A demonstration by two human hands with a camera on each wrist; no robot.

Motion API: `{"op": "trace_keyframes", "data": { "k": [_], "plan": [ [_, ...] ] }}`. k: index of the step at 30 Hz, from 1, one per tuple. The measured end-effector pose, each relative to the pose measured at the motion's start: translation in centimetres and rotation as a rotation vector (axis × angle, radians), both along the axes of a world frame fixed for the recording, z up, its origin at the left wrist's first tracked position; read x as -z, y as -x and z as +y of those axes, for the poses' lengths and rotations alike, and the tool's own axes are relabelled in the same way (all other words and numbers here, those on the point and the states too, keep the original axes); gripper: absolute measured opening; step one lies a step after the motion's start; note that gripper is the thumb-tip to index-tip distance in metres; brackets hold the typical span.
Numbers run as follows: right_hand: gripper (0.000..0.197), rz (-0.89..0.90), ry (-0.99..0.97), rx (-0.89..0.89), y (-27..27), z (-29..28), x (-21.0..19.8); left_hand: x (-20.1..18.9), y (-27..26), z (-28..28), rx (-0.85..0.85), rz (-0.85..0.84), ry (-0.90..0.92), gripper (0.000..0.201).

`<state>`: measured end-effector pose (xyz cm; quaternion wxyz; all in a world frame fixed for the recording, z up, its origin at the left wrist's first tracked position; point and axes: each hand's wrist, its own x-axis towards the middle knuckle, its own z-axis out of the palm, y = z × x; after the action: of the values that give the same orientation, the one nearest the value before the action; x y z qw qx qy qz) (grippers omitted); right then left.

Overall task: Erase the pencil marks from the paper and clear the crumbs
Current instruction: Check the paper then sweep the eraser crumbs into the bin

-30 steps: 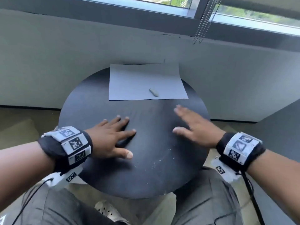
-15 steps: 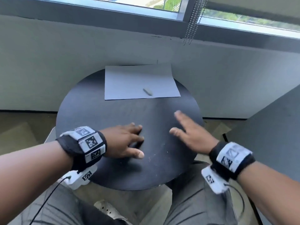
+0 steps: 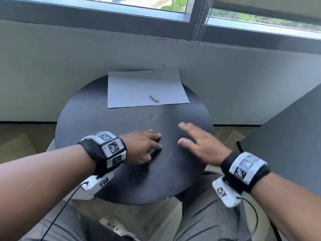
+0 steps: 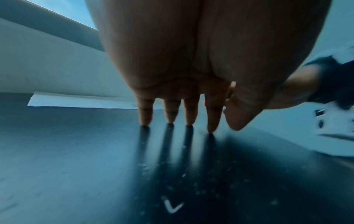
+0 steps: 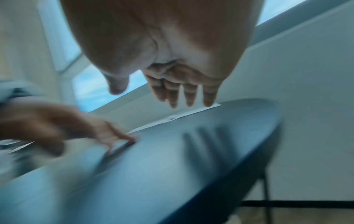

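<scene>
A white sheet of paper (image 3: 144, 88) lies at the far side of the round black table (image 3: 104, 119), with a small grey eraser (image 3: 154, 97) near its front edge. Pale crumbs (image 3: 139, 172) speckle the table's near half; in the left wrist view the crumbs (image 4: 191, 186) lie just behind the fingers. My left hand (image 3: 144, 146) rests on the table with straight fingers (image 4: 170, 113) touching the surface. My right hand (image 3: 196, 143) hovers over the table's right side, fingers (image 5: 188, 94) spread and straight, holding nothing. The paper's edge (image 4: 76, 103) shows beyond the left fingertips.
A grey wall and a window sill stand directly behind the table, with a bead chain (image 3: 198, 28) hanging from the blind. A dark grey panel (image 3: 286, 145) stands at the right. My knees in grey trousers (image 3: 199, 220) are under the table's near edge.
Both hands have drawn back toward the table's near edge across the surface. The left hand's fingers slid closer together. Paper and eraser have not moved.
</scene>
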<state>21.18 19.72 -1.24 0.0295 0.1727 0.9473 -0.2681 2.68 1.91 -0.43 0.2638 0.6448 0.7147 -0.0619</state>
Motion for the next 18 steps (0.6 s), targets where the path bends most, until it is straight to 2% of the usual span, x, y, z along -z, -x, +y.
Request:
{"op": "trace_keyframes", "data": {
  "k": [2,3,5,7,9,11,12,13,15,16,17,18],
  "plan": [
    [0.080,-0.246,-0.100,0.208,0.1,3.5,0.9,-1.0,-0.3,-0.3,-0.036,-0.055,-0.103,0.033],
    [0.085,-0.356,-0.164,0.234,0.0,3.9,1.6,-1.3,-0.4,-0.4,-0.068,-0.040,-0.145,0.029],
    [0.093,-0.433,-0.275,0.209,0.2,2.0,2.9,-1.7,-0.1,0.0,-0.120,0.034,-0.218,0.028],
    [0.098,-0.393,-0.305,0.101,-0.1,-3.2,3.2,-1.2,0.2,0.5,-0.166,0.039,-0.236,0.037],
    [0.098,-0.302,-0.236,-0.122,-1.3,-8.4,2.5,-0.2,0.1,0.8,-0.143,0.048,-0.175,0.053],
    [0.087,-0.185,-0.047,-0.353,-2.1,-10.3,1.3,0.6,-0.3,0.7,-0.076,0.076,-0.057,0.064],
    [0.078,-0.080,0.059,-0.403,-2.2,-9.6,1.0,0.7,-0.5,0.4,-0.050,0.072,-0.009,0.063],
    [0.072,0.032,0.120,-0.364,-2.2,-8.4,1.0,0.7,-0.5,-0.2,-0.028,0.043,0.013,0.058],
    [0.075,0.169,0.101,-0.051,-1.8,-4.5,1.6,0.3,-0.2,-1.7,-0.017,-0.012,-0.008,0.053],
    [0.079,0.159,0.064,0.118,-1.4,-2.2,1.9,0.0,0.0,-2.5,-0.020,-0.006,-0.017,0.064],
    [0.080,0.064,0.020,0.236,-1.0,-0.3,2.2,-0.4,0.2,-3.3,-0.031,0.014,-0.037,0.078],
    [0.079,-0.075,-0.039,0.300,-0.6,1.0,2.6,-0.6,0.5,-4.0,-0.064,0.033,-0.067,0.083]
  ]
}}
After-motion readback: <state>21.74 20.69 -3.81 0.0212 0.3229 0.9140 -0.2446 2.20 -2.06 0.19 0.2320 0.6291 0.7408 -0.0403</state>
